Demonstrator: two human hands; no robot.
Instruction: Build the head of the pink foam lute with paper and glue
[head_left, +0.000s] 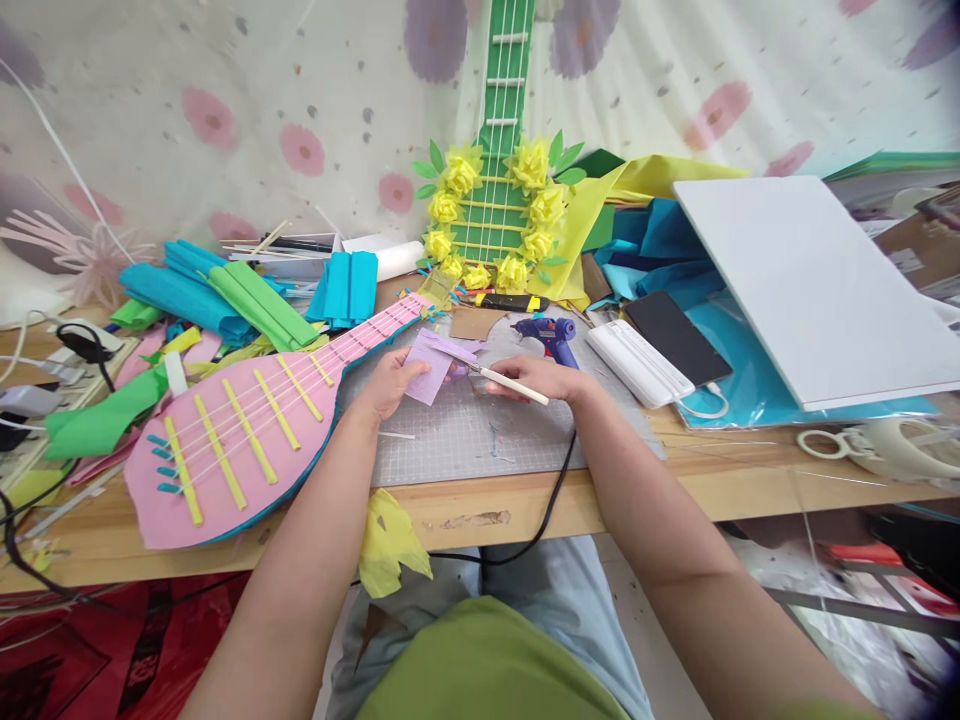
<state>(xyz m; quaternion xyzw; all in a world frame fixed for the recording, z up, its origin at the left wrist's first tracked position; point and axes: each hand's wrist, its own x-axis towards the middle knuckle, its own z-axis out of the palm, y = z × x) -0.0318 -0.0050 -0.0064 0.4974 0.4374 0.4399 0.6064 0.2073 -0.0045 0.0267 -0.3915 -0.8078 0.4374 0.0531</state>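
My left hand point(390, 382) pinches a small lilac paper piece point(431, 365) over the grey cutting mat point(480, 440). My right hand point(541, 380) is closed round a thin white-handled craft knife point(504, 380), its tip resting on the lilac paper's right edge. A pink paper lute point(247, 430) with yellow bars and white strings lies just left of my left hand. A blue glue gun point(551, 335) rests on the mat behind my right hand.
A green paper instrument with yellow flowers point(499, 210) stands at the back. Blue and green paper rolls point(225, 295) lie at left. A white power bank point(637, 362), black phone point(677, 338) and white board point(817, 285) sit right. Tape point(900, 445) lies near the edge.
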